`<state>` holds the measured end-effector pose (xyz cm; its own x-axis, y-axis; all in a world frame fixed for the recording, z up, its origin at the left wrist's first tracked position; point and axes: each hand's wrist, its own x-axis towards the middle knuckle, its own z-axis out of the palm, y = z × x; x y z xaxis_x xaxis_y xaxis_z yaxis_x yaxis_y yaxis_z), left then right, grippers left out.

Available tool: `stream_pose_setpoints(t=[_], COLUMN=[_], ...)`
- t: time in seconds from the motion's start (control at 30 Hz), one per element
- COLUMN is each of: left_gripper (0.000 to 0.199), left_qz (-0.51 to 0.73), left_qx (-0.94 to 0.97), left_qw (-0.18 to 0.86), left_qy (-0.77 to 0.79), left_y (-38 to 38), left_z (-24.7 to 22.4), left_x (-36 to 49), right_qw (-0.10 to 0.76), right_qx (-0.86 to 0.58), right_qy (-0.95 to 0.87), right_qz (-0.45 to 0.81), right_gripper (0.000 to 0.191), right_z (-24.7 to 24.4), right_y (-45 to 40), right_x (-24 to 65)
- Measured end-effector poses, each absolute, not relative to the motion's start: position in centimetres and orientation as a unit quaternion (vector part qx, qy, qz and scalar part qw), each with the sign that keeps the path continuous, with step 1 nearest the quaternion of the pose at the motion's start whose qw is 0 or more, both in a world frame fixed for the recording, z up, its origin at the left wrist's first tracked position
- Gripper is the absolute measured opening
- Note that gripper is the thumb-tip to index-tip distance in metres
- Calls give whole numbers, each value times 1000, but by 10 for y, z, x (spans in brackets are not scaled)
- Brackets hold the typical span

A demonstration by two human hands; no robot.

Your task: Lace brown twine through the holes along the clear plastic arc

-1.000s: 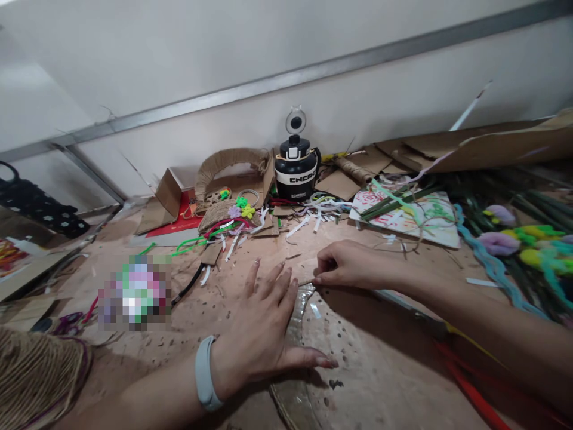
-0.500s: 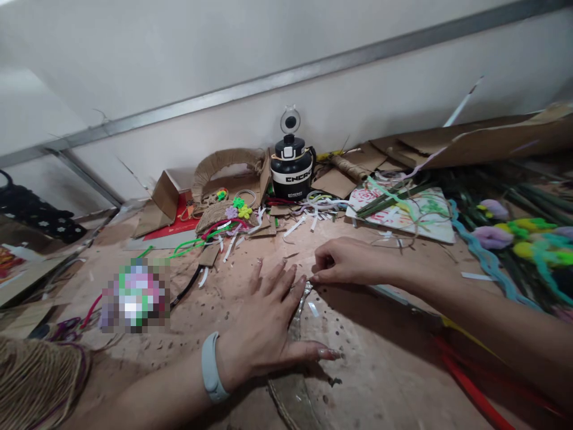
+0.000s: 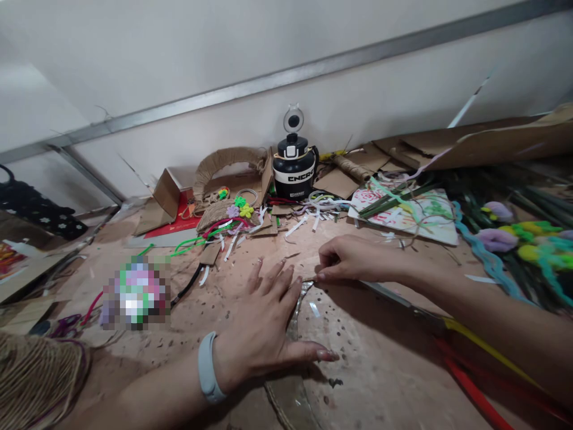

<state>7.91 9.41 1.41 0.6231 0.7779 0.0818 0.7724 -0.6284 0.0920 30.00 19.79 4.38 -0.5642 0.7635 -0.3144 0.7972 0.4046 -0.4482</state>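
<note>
My left hand, with a pale band on its wrist, lies flat with fingers spread over a curved strip that has twine along one edge and shiny clear film or tape on it. The strip shows below the palm and beside the index finger; the hand hides its middle. Just right of those fingertips, my right hand is closed in a pinch at the strip's far end, where a thin brownish end shows at the fingertips. What exactly it pinches is too small to make out.
Behind the hands stands a black bottle. A twine-wrapped arch and cardboard are left of it, a painted sheet right. A twine bundle lies at lower left, red strips at lower right, fuzzy flowers at far right.
My right hand has moved slightly right, away from the left fingertips, still pinched. My left hand stays spread on the strip. The view has shifted a little.
</note>
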Motion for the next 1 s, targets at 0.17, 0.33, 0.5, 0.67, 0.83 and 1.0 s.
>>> stream_pose_setpoints(t=[0.17, 0.33, 0.5, 0.67, 0.83, 1.0], left_gripper=[100, 103, 102, 94, 84, 86], left_qz=[59, 56, 58, 61, 50, 40], left_qx=[900, 900, 897, 894, 893, 899], left_qw=[29, 31, 42, 71, 101, 103], left_qy=[431, 431, 436, 437, 435, 423], left_y=[95, 94, 95, 98, 104, 112], left_z=[13, 13, 13, 14, 20, 22], left_x=[79, 79, 79, 75, 68, 65], right_qw=[25, 34, 43, 41, 39, 43], right_qx=[482, 484, 486, 474, 475, 482], right_qy=[832, 833, 829, 828, 824, 820], right_qz=[-274, -265, -272, -297, -307, -305], right_gripper=[28, 28, 28, 28, 26, 26], right_z=[41, 41, 41, 39, 38, 41], right_y=[198, 198, 199, 202, 203, 200], right_x=[300, 299, 299, 300, 299, 297])
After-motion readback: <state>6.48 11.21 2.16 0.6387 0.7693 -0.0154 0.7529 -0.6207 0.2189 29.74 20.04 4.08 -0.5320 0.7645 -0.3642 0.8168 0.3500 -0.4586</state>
